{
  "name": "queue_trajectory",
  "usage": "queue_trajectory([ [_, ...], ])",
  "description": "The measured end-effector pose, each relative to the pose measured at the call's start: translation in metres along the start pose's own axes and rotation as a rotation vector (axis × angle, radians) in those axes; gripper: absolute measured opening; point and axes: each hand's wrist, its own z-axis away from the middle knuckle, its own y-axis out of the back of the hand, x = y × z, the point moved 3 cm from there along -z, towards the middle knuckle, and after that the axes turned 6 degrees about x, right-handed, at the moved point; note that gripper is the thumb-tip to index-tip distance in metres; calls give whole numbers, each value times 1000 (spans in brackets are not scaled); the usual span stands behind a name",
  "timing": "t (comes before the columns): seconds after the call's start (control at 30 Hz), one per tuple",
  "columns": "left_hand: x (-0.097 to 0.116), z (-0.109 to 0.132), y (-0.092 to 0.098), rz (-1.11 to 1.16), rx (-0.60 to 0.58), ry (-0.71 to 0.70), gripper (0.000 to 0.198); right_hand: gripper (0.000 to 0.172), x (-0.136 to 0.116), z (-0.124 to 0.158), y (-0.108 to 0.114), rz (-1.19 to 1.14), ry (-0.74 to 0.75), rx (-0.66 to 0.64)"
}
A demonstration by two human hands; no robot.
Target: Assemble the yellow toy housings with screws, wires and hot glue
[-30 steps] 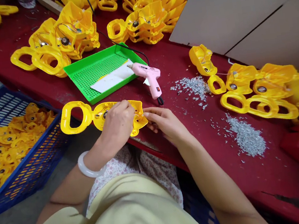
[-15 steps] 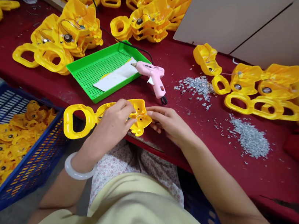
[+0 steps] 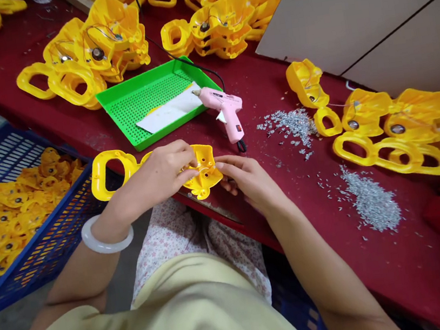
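Observation:
A yellow plastic shell with a ring-shaped handle lies hollow side up at the table's front edge. My left hand reaches over its middle, thumb and fingers curled down into the hollow; what the fingertips pinch is hidden. At the shell's right end, my right hand is closed with thumb and forefinger against the rim, gripping the shell there. Just beyond the shell a pink glue gun leans on the green tray, its nozzle over a white sheet.
Two heaps of small metal parts, one nearer the box and one of screws, lie to the right. Stacked yellow shells stand behind and at right. A blue crate of yellow parts stands left. A large carton rises behind.
My left hand and forearm have shifted slightly left and up over the shell. My right hand stays at the shell's right end. The view has tilted a little.

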Motion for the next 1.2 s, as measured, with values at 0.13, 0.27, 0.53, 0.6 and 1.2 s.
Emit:
queue_trajectory([
  [0.13, -1, -2, -1, -5, -16, -17, 9, 42, -1, 0, 0, 10, -1, 8],
  [0.27, 0, -5, -8, -63, 2, -13, 13, 42, 0, 2, -1, 13, -11, 10],
  [0.53, 2, 0, -12, -212, 33, -46, 24, 41, -1, 2, -1, 19, 6, 3],
  [0.6, 4, 2, -6, -269, 75, -80, 22, 42, -1, 1, -1, 18, 9, -3],
  [1.2, 15, 3, -10, -261, 5, -115, 25, 44, -3, 1, -1, 35, 17, -24],
])
